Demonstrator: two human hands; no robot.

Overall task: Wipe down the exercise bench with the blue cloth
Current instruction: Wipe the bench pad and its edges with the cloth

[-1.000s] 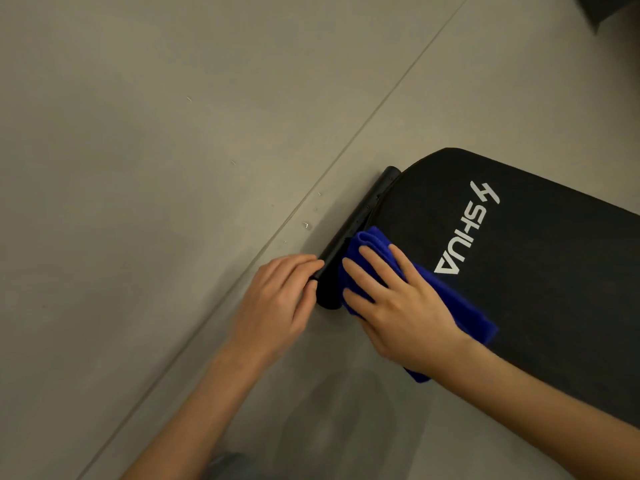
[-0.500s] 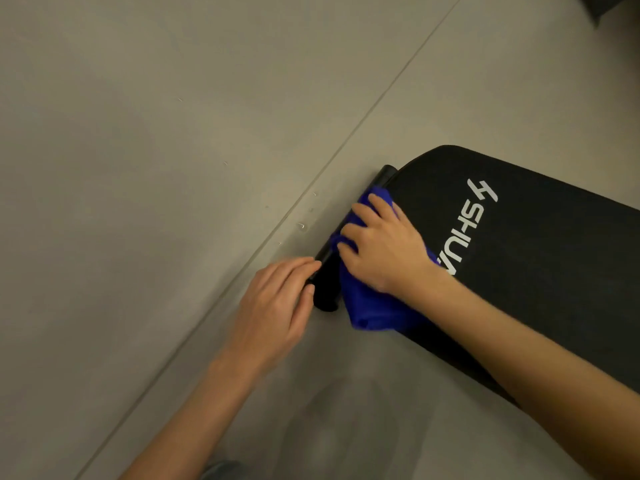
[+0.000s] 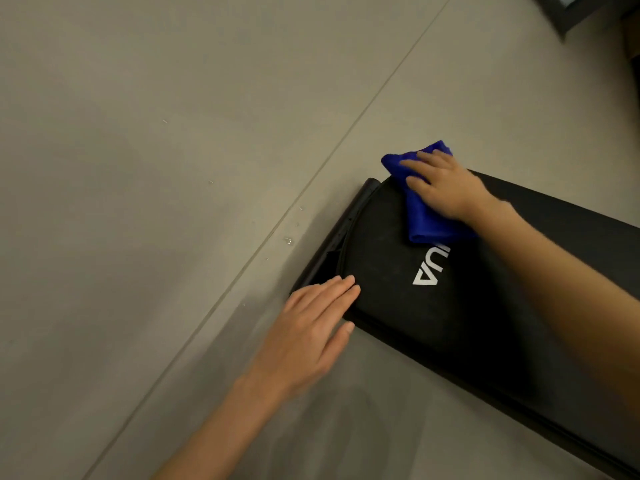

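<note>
The black padded exercise bench (image 3: 388,271) with white lettering runs from the middle of the view to the lower right. A black bar (image 3: 349,223) lies along its rounded end. The blue cloth (image 3: 420,220) is bunched on the bench's far corner, partly hanging past the edge. My right hand (image 3: 446,185) presses flat on the cloth with fingers spread. My left hand (image 3: 311,327) rests with straight fingers on the near corner of the bench end, covering the bar's near tip.
Grey floor (image 3: 173,168) with a thin seam running diagonally lies left of and beyond the bench. A few small specks sit near the seam (image 3: 288,240). A dark object's corner (image 3: 568,12) shows at the top right.
My right hand has slid the cloth from the bar at the bench end up to the far corner. My left hand has shifted from the bar's tip onto the pad's near corner.
</note>
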